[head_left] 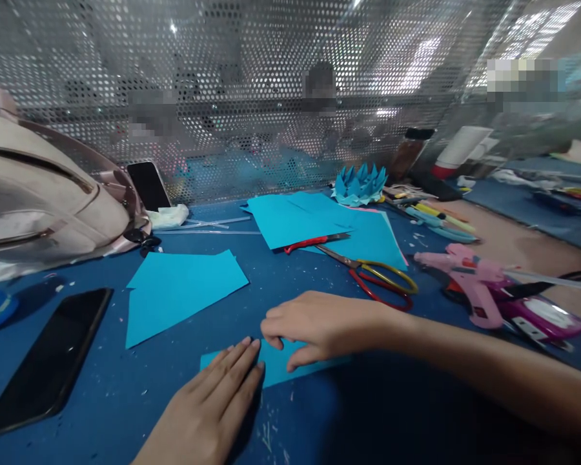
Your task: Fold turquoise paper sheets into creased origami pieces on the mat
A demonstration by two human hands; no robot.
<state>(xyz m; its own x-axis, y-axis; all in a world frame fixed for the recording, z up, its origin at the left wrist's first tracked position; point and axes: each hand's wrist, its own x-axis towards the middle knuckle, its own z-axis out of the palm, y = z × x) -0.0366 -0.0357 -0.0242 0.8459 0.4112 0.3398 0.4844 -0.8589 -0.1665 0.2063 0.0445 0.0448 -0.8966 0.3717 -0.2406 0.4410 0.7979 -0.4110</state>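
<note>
A narrow strip of bright blue paper (274, 369), seemingly folded, lies on the table close to me. My left hand (213, 394) rests flat on its left part, fingers stretched out side by side. Over the strip's right part is my right hand (314, 326), its fingers bent and the thumb apart, touching the paper; it grips nothing that I can see. Just beyond my hands lies a larger blue sheet (181, 287) with uneven edges. Scissors (368, 271) with red and yellow handles lie behind my right hand, beside a red-handled knife (314, 243).
More blue sheets (295, 219) lie at the back, near a folded blue paper flower (359, 185). A pink glue gun (469, 278) is on the right. A black phone (48, 358) and a pale backpack (43, 194) occupy the left. Perforated metal (252, 97) rises behind the blue table (101, 420).
</note>
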